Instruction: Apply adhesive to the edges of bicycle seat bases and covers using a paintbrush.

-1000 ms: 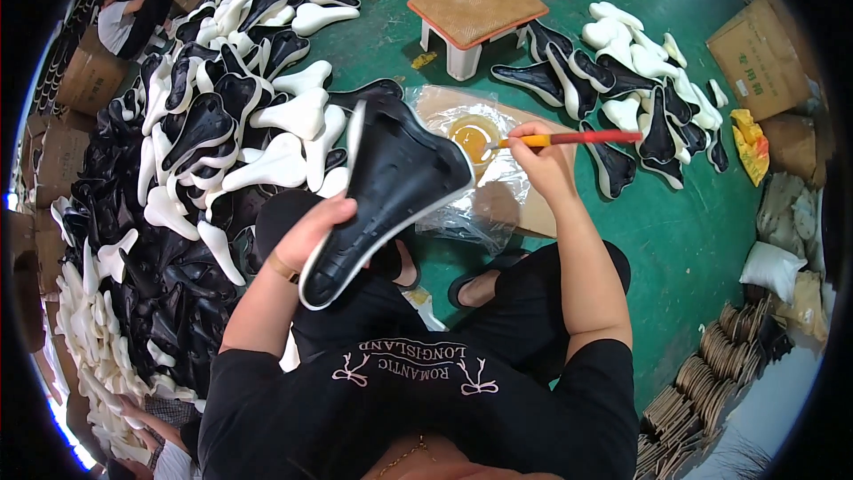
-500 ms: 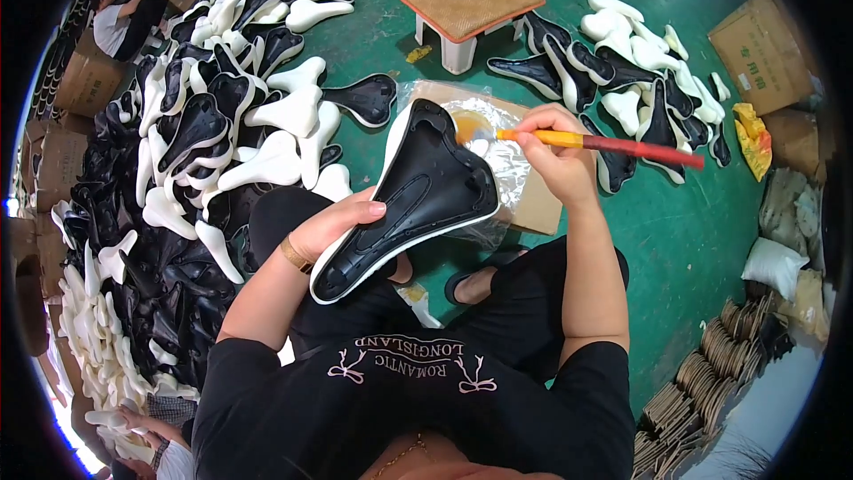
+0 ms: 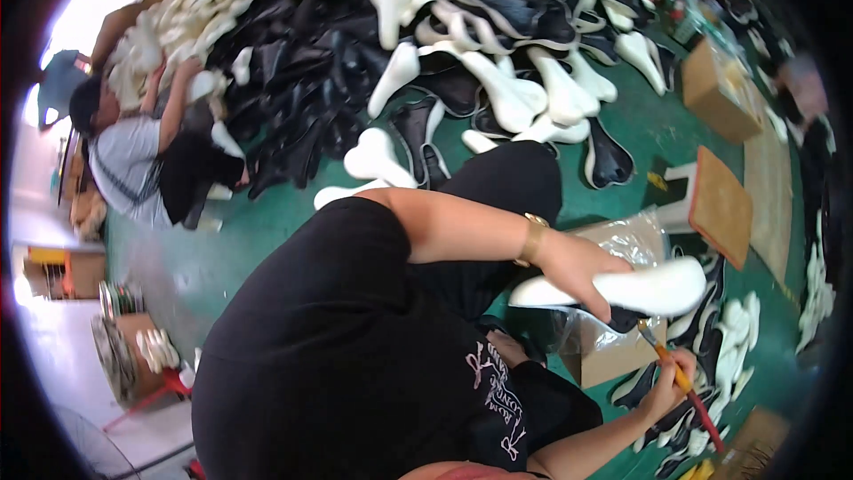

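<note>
My left hand (image 3: 579, 268) grips a bicycle saddle (image 3: 659, 286) with a white padded side and a black shell. The saddle is tilted, so its white side faces up and most of the black underside is hidden. In my right hand (image 3: 668, 386) is a brush (image 3: 705, 415) with a yellow and red handle. Its bristle end is at the lower edge of the saddle; whether it touches cannot be made out. Beneath the saddle lies a cardboard box (image 3: 613, 363) with clear plastic film (image 3: 633, 236) over it.
A large heap of white and black saddle parts (image 3: 498, 89) covers the floor. More saddles (image 3: 733, 338) lie beyond my right hand. A low stool with a brown top (image 3: 721, 207) and an open carton (image 3: 715, 93) stand at right. Another person (image 3: 133, 156) sits at left.
The view has swung round to the left. The saddle has turned from showing its black underside to showing its white side. Both hands keep hold of the saddle and the brush.
</note>
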Demonstrator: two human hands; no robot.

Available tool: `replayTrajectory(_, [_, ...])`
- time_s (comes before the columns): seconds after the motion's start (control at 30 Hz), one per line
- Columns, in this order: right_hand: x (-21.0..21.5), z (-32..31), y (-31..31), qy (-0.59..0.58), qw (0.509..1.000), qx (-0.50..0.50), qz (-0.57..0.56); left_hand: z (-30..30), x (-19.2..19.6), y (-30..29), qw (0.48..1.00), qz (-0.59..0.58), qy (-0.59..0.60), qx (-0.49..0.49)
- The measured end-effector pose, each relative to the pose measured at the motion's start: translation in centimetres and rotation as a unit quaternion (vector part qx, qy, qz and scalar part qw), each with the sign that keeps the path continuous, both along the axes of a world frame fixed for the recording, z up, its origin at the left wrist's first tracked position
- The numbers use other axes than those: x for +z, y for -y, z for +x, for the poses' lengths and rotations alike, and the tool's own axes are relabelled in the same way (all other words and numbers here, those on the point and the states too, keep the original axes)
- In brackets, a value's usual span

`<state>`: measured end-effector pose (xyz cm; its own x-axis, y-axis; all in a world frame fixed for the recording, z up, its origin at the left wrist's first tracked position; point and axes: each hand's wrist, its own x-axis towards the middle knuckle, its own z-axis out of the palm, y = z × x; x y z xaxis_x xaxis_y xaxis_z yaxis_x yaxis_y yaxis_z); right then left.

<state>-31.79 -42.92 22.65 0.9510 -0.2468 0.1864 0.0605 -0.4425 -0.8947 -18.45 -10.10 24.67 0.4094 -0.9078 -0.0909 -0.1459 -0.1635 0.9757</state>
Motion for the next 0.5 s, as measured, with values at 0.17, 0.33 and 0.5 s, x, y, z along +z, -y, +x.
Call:
replayTrajectory(0.17, [0.8,2.2,-2.4,0.009,0.995,-0.085,0.057,-1.1,-0.5,-1.7,0.993,0.027,0.082,0.079])
replayTrajectory(0.33, [-0.3,1.8,-1.6,0.034,0.989,-0.144,0.030,-0.8,-2.0,-2.2,0.988,-0.022,0.010,0.154])
replayTrajectory(0.5, [-0.9,1.2,-0.5,0.036,0.989,-0.138,0.041,1.1,0.0,-8.7,0.906,-0.172,-0.087,0.377])
